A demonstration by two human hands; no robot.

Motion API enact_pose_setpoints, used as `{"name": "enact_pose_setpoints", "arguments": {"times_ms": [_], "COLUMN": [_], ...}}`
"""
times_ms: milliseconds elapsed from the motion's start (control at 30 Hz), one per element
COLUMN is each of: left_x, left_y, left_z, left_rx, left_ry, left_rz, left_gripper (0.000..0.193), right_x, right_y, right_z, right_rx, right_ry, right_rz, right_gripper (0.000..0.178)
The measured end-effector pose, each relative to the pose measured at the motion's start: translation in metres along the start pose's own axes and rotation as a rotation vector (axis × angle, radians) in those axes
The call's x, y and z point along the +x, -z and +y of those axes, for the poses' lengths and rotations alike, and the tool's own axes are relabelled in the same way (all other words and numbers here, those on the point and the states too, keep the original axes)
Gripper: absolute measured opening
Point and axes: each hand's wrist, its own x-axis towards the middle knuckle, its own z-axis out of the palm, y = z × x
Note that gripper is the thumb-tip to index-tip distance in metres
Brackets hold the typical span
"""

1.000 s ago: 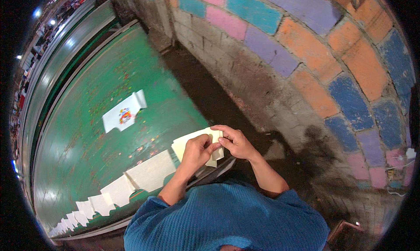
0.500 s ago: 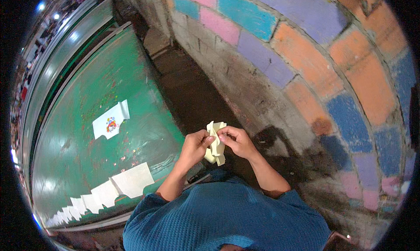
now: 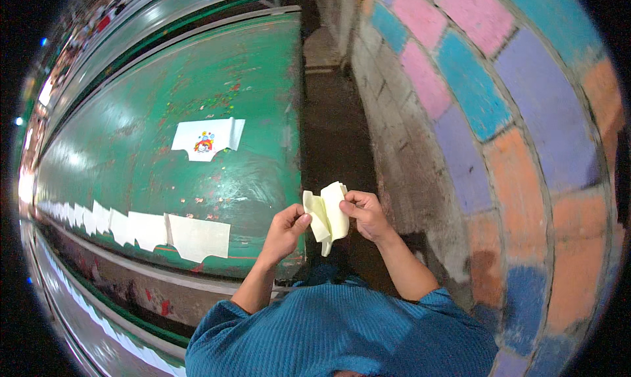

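Note:
In front of my chest, over the dark gap beside the table, I hold a small bundle of pale yellow cut cloth pieces (image 3: 336,211). Its layers are folded and spread into two lobes with a crease between them. My left hand (image 3: 285,229) pinches the left edge between thumb and fingers. On the other side, my right hand (image 3: 369,215) grips the right edge, thumb on top. To the left on the green table (image 3: 118,157) lies a white cut piece (image 3: 185,138) with a colourful cartoon print. Nearer me, plain white cut pieces (image 3: 205,237) form a long overlapping row.
A block wall (image 3: 394,124) painted in pink, teal, purple, orange and blue runs along my right. Between it and the table is a narrow dark passage (image 3: 332,134). More long tables stand beyond this one (image 3: 164,9) and at the lower left (image 3: 112,334).
My view has turned, so the table and wall sit differently in it. My hands have moved slightly apart, and the yellow bundle is spread wider between them.

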Motion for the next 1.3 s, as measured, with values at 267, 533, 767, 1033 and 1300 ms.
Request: {"name": "enact_pose_setpoints", "arguments": {"times_ms": [267, 533, 767, 1033, 1300], "left_x": [0.014, 0.046, 0.075, 0.155, 0.297], "left_y": [0.006, -0.012, -0.011, -0.007, -0.003], "left_z": [-0.01, 0.026, 0.035, 0.039, 0.061], "left_rx": [-0.531, -0.604, -0.42, -0.511, -0.462], "left_ry": [-0.063, -0.212, -0.27, -0.272, -0.197], "left_rz": [0.277, 0.611, 0.619, 0.528, 0.699], "left_gripper": [0.006, 0.017, 0.011, 0.009, 0.018], "right_x": [0.101, 0.154, 0.189, 0.267, 0.395], "right_y": [0.017, 0.039, 0.076, 0.121, 0.173], "right_z": [-0.032, -0.075, -0.106, -0.14, -0.177], "right_rx": [0.275, 0.285, 0.331, 0.369, 0.424], "right_ry": [-0.164, -0.201, -0.215, -0.189, -0.213], "right_rz": [-0.248, -0.352, -0.252, -0.287, -0.299], "right_gripper": [0.016, 0.018, 0.025, 0.03, 0.032]}}
